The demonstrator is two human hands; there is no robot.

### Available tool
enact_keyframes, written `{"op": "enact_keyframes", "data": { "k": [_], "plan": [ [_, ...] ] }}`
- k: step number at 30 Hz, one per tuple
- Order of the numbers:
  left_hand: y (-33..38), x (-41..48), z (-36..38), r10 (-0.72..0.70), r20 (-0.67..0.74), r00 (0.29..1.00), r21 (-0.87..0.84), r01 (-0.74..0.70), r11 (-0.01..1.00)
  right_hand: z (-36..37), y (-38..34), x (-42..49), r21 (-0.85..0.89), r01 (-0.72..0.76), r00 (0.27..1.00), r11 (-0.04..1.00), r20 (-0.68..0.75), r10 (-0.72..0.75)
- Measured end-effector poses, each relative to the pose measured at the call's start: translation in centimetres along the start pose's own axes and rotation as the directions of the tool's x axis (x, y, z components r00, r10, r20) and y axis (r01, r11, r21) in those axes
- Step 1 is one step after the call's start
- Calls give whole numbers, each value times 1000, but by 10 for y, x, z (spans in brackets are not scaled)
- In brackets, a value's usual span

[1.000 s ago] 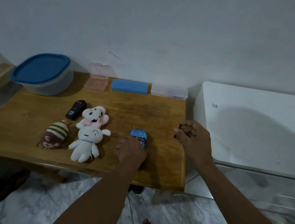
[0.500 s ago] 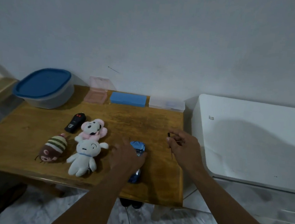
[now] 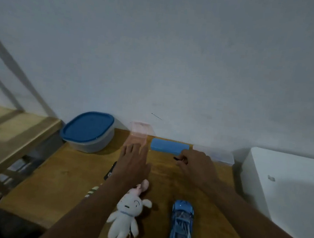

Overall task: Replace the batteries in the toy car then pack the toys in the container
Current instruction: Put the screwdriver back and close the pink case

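The left hand [image 3: 133,164] stretches straight, spread fingers to the near edge of a translucent pink plastic box [image 3: 139,134] at the back of the wooden counter [image 3: 67,177]. The right hand [image 3: 195,166] pinches a thin dark screwdriver [image 3: 177,158]. The shiny blue toy car [image 3: 181,225] lies near the front edge, beside a white plush rabbit [image 3: 127,213].
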State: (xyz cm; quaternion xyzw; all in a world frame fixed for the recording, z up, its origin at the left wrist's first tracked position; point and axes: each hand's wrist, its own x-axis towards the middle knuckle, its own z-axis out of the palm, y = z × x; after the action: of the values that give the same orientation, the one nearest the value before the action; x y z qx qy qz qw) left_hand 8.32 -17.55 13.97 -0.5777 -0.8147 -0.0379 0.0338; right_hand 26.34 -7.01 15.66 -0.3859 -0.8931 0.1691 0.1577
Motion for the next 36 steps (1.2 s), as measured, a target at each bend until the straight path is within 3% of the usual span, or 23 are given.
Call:
{"op": "enact_keyframes", "data": {
  "k": [10, 16, 20, 28, 32, 36],
  "plan": [
    [-126, 90, 19, 130, 72, 989, -23, -128, 991, 78, -69, 119, -68, -23, 998, 997, 54, 27],
    [-167, 130, 41, 258, 123, 958, -17, -258, 966, 120, -93, 169, -276, 32, 999, 961, -20, -39],
    [-179, 144, 55, 283, 190, 940, -21, -285, 958, 145, -95, 194, -344, 0, 1000, 939, -9, -4],
    [-193, 184, 93, 351, 278, 894, -62, -348, 936, 185, -79, 235, -383, -71, 984, 921, 123, 127],
    [-200, 199, 119, 390, 227, 893, -78, -382, 921, 202, -74, 253, -387, -68, 956, 920, 239, 171],
    [-204, 207, 138, 393, 221, 893, -82, -385, 919, 221, -73, 264, -347, -84, 945, 934, 269, 185]
  ]
}}
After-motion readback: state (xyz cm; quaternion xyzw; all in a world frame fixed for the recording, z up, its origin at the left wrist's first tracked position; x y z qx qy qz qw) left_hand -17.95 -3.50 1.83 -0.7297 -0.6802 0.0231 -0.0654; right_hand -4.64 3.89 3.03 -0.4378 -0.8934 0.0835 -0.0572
